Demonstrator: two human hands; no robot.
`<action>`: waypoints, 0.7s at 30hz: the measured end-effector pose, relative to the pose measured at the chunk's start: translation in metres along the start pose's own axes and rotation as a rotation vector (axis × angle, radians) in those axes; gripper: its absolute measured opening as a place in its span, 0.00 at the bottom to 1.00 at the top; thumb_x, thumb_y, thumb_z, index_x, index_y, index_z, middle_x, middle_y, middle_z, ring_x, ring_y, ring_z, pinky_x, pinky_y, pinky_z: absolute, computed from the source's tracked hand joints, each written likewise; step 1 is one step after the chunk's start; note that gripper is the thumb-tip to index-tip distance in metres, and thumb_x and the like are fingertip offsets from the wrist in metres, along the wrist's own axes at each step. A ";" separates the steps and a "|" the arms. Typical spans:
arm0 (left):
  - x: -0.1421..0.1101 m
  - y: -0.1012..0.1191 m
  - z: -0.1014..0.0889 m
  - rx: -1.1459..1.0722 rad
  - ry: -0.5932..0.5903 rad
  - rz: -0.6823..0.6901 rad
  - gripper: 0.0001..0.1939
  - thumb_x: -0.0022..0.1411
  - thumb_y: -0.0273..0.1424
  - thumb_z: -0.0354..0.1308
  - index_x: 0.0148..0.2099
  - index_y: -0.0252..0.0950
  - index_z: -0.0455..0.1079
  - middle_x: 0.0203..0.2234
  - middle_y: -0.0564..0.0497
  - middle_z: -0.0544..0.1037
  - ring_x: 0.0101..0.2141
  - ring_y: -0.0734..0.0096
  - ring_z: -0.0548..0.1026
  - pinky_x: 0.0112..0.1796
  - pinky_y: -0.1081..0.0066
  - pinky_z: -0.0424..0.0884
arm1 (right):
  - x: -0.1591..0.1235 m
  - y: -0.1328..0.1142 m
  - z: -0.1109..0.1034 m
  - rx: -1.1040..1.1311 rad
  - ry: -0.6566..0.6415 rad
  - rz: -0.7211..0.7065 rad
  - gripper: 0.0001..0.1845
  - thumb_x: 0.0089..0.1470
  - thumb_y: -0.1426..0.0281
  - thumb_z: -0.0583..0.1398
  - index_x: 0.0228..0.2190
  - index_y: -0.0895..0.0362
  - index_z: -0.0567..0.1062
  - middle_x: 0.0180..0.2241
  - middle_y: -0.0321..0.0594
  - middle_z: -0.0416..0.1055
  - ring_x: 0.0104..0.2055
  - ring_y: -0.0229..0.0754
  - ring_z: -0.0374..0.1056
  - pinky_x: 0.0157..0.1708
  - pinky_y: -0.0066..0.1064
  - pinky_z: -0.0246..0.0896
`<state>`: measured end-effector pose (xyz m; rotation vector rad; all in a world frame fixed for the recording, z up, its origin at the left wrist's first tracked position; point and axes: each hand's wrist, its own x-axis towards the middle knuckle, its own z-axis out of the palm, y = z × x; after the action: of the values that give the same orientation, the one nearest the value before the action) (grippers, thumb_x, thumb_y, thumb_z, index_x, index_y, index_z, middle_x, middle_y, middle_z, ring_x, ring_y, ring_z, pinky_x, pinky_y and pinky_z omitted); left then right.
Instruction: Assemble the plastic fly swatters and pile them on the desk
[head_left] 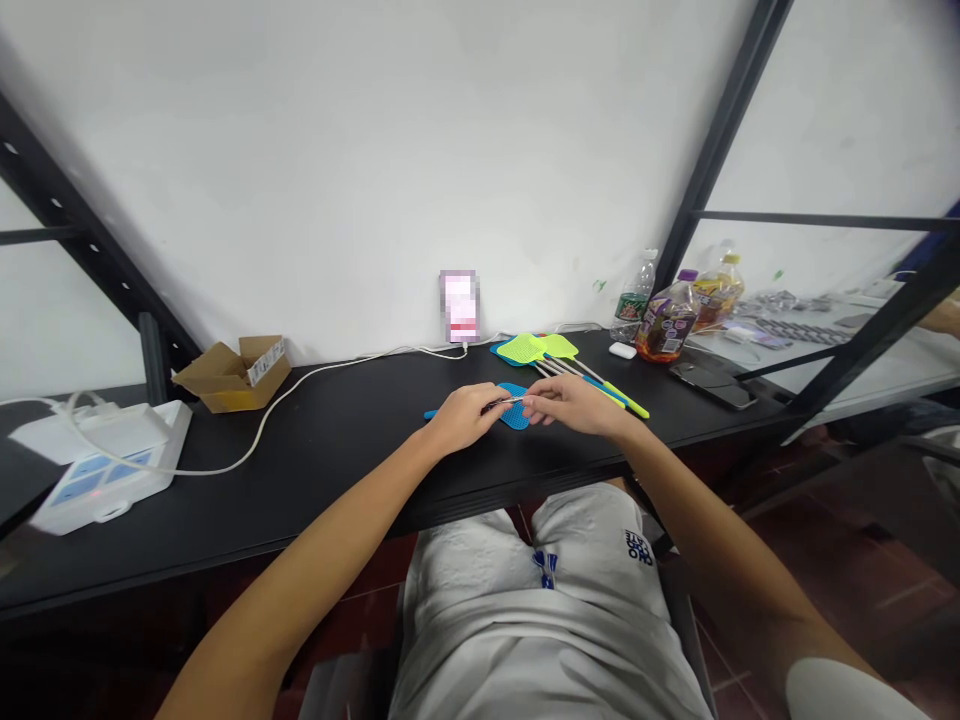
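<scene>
Plainly, Both Hands Pinch a Thin Rod

The left hand (466, 418) and right hand (574, 403) meet over the near part of the black desk (322, 490), fingertips closed on a thin silver rod (514, 400), one hand toward each end. The rod is slightly above a blue swatter (515, 417), whose mesh head shows between the hands; whether the two are joined, I cannot tell. A blue tip (430, 414) pokes out left of the left hand.

Just behind the right hand lies a pile of swatters (520, 349), lime and blue, handles pointing right and toward the person. A phone (460, 305) leans on the wall (337, 200), plugged into a white cable (427, 350). An open box (247, 396) sits to the left; bottles (666, 322) stand at right, beside a small white case (622, 350).
</scene>
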<state>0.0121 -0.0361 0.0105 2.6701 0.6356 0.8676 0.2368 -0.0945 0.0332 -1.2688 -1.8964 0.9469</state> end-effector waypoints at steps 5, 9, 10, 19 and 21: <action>0.001 0.001 -0.002 0.040 -0.005 -0.068 0.17 0.70 0.41 0.49 0.44 0.37 0.75 0.35 0.48 0.78 0.34 0.69 0.73 0.37 0.70 0.65 | -0.001 -0.002 0.000 -0.010 0.039 -0.036 0.16 0.57 0.58 0.61 0.31 0.58 0.77 0.30 0.43 0.79 0.30 0.40 0.76 0.33 0.30 0.71; 0.003 0.001 -0.002 0.052 -0.003 -0.105 0.18 0.70 0.41 0.49 0.41 0.36 0.76 0.34 0.47 0.79 0.34 0.68 0.73 0.38 0.70 0.65 | -0.003 -0.007 -0.006 -0.021 0.125 -0.029 0.16 0.57 0.59 0.60 0.27 0.59 0.76 0.27 0.43 0.78 0.28 0.40 0.74 0.32 0.30 0.70; 0.003 0.000 -0.001 0.046 0.005 -0.102 0.17 0.70 0.40 0.49 0.41 0.36 0.75 0.35 0.47 0.79 0.35 0.67 0.73 0.38 0.69 0.65 | -0.004 -0.009 -0.007 -0.031 0.148 -0.027 0.17 0.58 0.59 0.59 0.26 0.58 0.76 0.26 0.43 0.78 0.27 0.40 0.74 0.31 0.29 0.70; 0.004 -0.003 0.000 0.039 0.040 -0.081 0.15 0.71 0.39 0.50 0.42 0.36 0.74 0.36 0.48 0.79 0.37 0.67 0.74 0.40 0.70 0.66 | -0.002 -0.006 -0.019 -0.135 0.345 -0.012 0.22 0.58 0.60 0.55 0.16 0.56 0.68 0.18 0.39 0.73 0.25 0.41 0.72 0.32 0.29 0.64; 0.004 -0.002 -0.001 0.038 0.041 -0.078 0.15 0.71 0.39 0.49 0.43 0.36 0.73 0.37 0.48 0.79 0.37 0.67 0.75 0.40 0.70 0.66 | 0.000 -0.003 -0.019 -0.111 0.413 0.006 0.22 0.57 0.58 0.55 0.16 0.55 0.67 0.16 0.40 0.72 0.24 0.41 0.72 0.30 0.29 0.63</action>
<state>0.0136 -0.0325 0.0129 2.6476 0.7675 0.8992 0.2515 -0.0918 0.0458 -1.4096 -1.6354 0.5345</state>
